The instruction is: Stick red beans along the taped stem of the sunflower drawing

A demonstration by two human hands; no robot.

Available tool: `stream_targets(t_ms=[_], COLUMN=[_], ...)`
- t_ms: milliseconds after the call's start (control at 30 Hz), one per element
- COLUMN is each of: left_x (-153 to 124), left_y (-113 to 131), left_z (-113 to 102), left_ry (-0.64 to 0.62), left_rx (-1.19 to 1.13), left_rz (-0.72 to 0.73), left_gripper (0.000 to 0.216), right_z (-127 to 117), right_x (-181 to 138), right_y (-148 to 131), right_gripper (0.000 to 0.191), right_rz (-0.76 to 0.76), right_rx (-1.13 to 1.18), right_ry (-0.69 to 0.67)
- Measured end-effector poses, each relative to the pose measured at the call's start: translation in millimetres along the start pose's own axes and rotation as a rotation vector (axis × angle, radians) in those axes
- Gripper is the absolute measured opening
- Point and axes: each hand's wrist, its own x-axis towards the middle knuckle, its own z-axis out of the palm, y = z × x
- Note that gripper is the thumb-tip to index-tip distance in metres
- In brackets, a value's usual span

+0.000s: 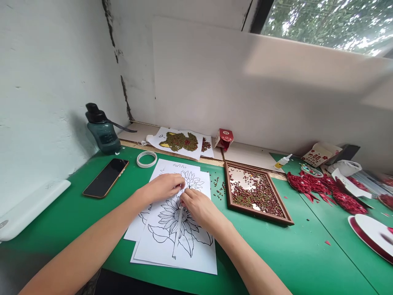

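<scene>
Our left hand (164, 186) lies knuckles-up on the white paper sheet with a black line-drawn sunflower (184, 250), fingers bent. Whether it grips anything we cannot tell. Our right hand (199, 207) seems to pinch the top end of a thin white strip (178, 231), which runs from the flower's centre down along the stem. The sheet sits on top of a loose stack of similar white sheets (136, 229) in the middle of the green surface (276, 254), right in front of us. We think the main risk is slippage: the top sheet could slide on the ones below, so the strip lands crooked. If the strip is sticky, which we cannot confirm, it could grab early or wrinkle. The scattered loose red and green beans (218, 186) lie just beside the sheet's right edge and could roll under the paper or the wrist. The brown wooden-framed tray of red and green beans (287, 217) lies near the right forearm, so a careless sweep of the elbow could jolt it and spill more. The black smartphone with an orange rim (106, 177) and the white ring of tape (146, 159) lie well clear on the left.
</scene>
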Motion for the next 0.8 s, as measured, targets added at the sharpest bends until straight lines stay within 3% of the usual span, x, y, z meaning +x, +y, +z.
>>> stream_targets(t_ms=[133,233,400,567,667,733,800], left_x=[0,-1,0,-1,0,1,3], left_y=[2,3,4,7,8,9,11], left_z=[-1,-2,-1,-1,1,3,5], left_ry=[-0.002,-0.003,0.016,0.048,0.076,0.11,0.157], left_rx=[0.002,0.007,0.003,0.023,-0.01,-0.042,-0.072], left_rz=[-0.006,0.004,0.005,0.018,0.014,0.013,0.023], left_gripper=[0.018,0.018,0.019,0.018,0.015,0.013,0.012], right_z=[-2,-10,-30,-36,-33,-28,-23], right_x=[1,-4,-42,-87,-83,-66,-44], right_y=[1,22,94,146,142,122,94], right_gripper=[0.023,0.02,0.017,0.023,0.028,0.028,0.023], right_rz=[0.01,0.114,0.537,0.852,0.84,0.718,0.536], right_rx=[0.052,0.142,0.204,0.178,0.216,0.27,0.347], right_ry=[0.021,0.134,0.43,0.409,0.472,0.544,0.527])
